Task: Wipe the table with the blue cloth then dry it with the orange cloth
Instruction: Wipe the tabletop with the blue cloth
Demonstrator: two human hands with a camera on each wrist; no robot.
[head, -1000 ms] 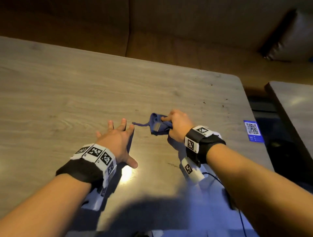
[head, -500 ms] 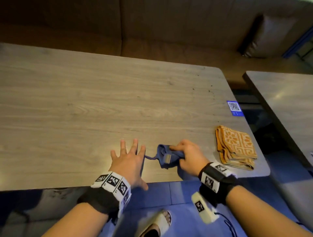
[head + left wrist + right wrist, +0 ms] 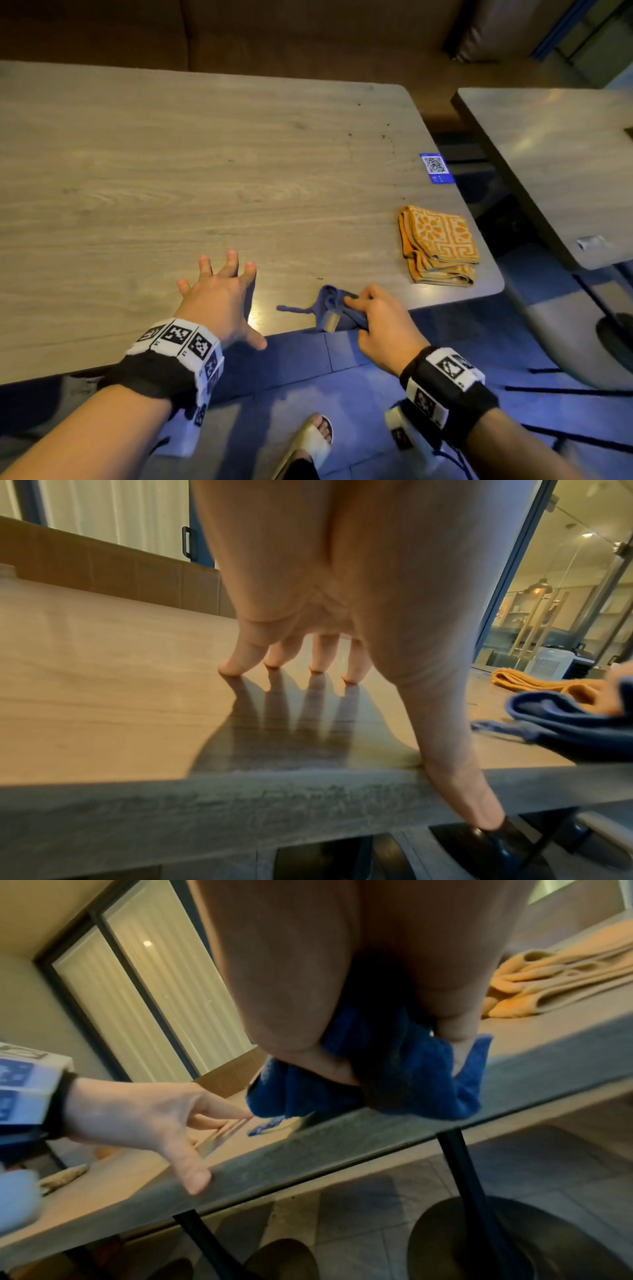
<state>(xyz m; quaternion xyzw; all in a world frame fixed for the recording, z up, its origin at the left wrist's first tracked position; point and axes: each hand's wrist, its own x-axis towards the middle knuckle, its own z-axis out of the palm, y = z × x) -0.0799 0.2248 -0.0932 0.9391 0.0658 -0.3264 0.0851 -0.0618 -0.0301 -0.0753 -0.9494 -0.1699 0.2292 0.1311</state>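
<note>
The right hand (image 3: 380,323) has its grip clenched round the crumpled blue terry cloth (image 3: 330,306), which sits bunched at the near edge of the pale wood-grain worktop (image 3: 205,164), part of it hanging over the lip. From here the cloth could slide off that edge, since so little of it lies flat, and a wad this tight would likely wipe only a narrow streak. Its loose hem thread (image 3: 291,309) trails along the near edge and might snag. The left hand (image 3: 219,301) is released, fingertips spread on the worktop by the near edge, thumb over the lip; a sweep that way would run into it. The folded orange patterned cloth (image 3: 438,245) lies near the near right corner, apart from both hands, and could be nudged off. Dark specks (image 3: 385,136) lie toward the far right corner. The right fingers are mostly hidden by cloth and palm. Whether the worktop is wet cannot be told.
</note>
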